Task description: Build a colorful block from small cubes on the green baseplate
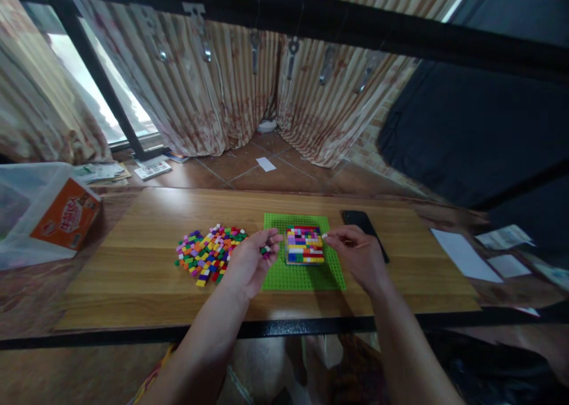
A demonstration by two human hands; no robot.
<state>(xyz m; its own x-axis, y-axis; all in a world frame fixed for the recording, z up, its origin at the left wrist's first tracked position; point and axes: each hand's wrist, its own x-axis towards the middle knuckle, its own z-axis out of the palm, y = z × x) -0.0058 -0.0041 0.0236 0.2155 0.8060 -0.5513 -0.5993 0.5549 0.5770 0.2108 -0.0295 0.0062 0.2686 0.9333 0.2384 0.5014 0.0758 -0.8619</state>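
A block of multicoloured toy bricks (pixel 304 245) stands on a green baseplate (pixel 275 274) in the middle of the table. To its left, my left hand (pixel 253 260) is curled palm up around a few small bricks, partly hidden by the fingers. My right hand (pixel 358 254) pinches a small white toy brick (pixel 325 236) between thumb and fingertips, close to the right side of the block. Left of my left hand lies a loose pile of coloured bricks (pixel 207 254).
A black phone (pixel 362 224) lies right of the baseplate on the wooden table (pixel 133 274). At the far left sits a translucent plastic box (pixel 31 215) with an orange label. Papers (pixel 464 254) lie at the right. A dark metal bar (pixel 311 328) runs along the near edge.
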